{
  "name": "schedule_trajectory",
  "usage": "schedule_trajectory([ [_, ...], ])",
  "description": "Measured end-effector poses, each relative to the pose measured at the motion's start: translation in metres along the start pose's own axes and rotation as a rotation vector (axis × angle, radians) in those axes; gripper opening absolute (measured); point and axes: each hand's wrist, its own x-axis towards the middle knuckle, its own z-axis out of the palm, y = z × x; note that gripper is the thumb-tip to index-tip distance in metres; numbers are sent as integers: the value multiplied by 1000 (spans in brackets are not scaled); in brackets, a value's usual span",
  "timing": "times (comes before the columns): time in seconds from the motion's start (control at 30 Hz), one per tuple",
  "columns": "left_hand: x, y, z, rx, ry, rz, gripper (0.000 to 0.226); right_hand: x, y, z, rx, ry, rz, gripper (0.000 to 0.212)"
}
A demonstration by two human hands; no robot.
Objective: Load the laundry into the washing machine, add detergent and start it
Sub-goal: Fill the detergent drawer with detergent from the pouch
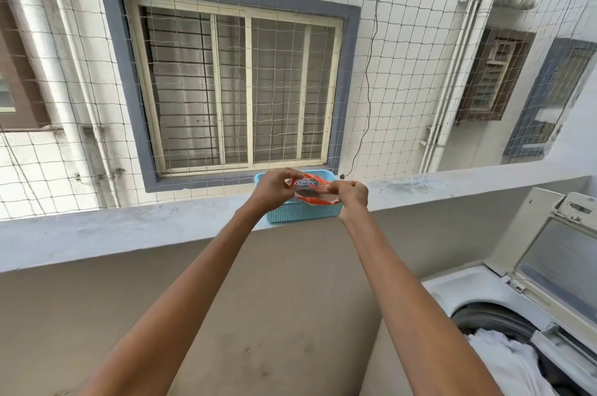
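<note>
Orange detergent pouch (311, 190) is pinched at both ends: left hand (274, 187) closed on its left edge, right hand (352, 193) closed on its right edge, fingers curled tight on the film, nothing else held. Pouch sits over the blue perforated basket (303, 211), which rests on the grey parapet ledge (129, 231). Looks like the opening/tearing step, but can't tell if the pouch is already open. Washing machine (478, 295) is well apart, low right, lid (555, 253) up, white laundry (507, 360) already in the drum, so loading looks mostly done. Risks: a hard tear could split the film and dump detergent into the basket or onto the ledge; an open pouch carried across to the drum could spill on the way; basket is near the ledge's inner edge, so a nudge from either wrist could tip it off.
</note>
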Motion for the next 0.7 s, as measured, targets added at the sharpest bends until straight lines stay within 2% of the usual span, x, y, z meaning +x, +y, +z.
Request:
schedule_trajectory([
  [0.2, 4, 3, 1, 6, 9, -25, 39, -1, 7, -16, 128, 5, 94, 29],
  [0.33, 9, 18, 2, 102, -86, 69, 36, 2, 17, -20, 185, 10, 143, 22],
  [0.4, 16, 20, 0, 98, -95, 51, 39, 3, 23, -22, 184, 25, 150, 23],
  [0.7, 19, 9, -5, 42, -2, -48, 38, 5, 12, -21, 132, 47, 77, 24],
])
